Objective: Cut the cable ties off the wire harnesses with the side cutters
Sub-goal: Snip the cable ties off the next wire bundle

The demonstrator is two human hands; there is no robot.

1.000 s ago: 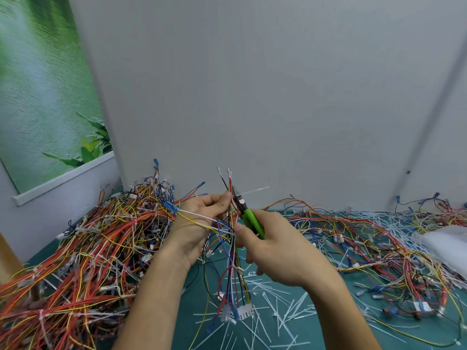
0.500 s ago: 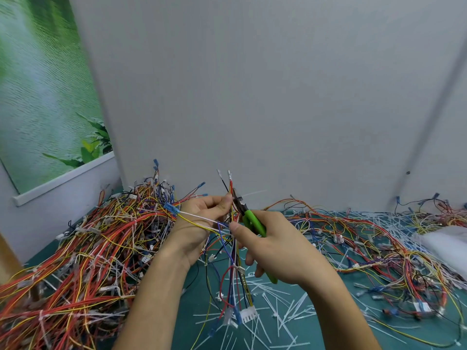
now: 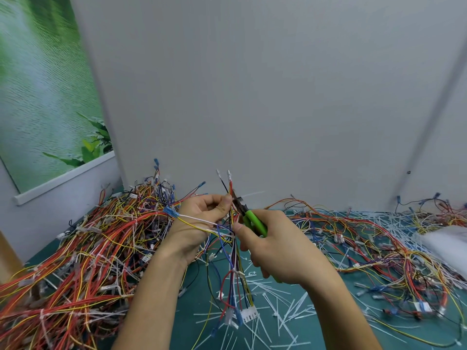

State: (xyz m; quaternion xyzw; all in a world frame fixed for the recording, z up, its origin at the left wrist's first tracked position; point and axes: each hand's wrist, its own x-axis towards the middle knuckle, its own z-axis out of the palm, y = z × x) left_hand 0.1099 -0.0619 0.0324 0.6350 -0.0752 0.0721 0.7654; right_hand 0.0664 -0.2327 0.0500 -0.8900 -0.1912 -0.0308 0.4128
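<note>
left hand (image 3: pixel 202 218): raised over the table, thumb and fingers pinch the wire harness (image 3: pixel 233 261) near its upper end; thumb tip sits right beside the cutter head.
right hand (image 3: pixel 275 251): fingers curled round the green handles of the side cutters (image 3: pixel 249 218), thumb laid along the near side.
side cutters: held in the air between both hands, above the middle of the mat. Long axis diagonal, handles low-right in the palm, dark head up-left. Tip points up-left into the wires at the left thumb. Jaw gap too blurred to tell.
wire harness: long axis near vertical. 2 terminal ends, 1 black wire and 1 red, stick up above the left hand. The rest hangs straight down, ending in white connectors (image 3: pixel 249 315) just above or on the mat, cannot tell which.
side branch: white and yellow wires run left from the grip across the left hand's back to a blue connector (image 3: pixel 171 212).
cable tie (image 3: pixel 252 194): thin white tail pokes out to the right at the cutter head, roughly horizontal, blurred.
left pile (image 3: pixel 75 261): big tangle of red, orange and yellow harnesses, white ties visible on it.
right pile (image 3: pixel 366 243): looser spread of harnesses.
cut ties (image 3: pixel 278 299): white offcuts scattered on the green mat (image 3: pixel 192 314) below the hands.
white bag (image 3: pixel 444 243): far right edge, blurred.
backdrop: grey wall panel (image 3: pixel 252 97), green poster (image 3: pixel 38 97) on the left.
</note>
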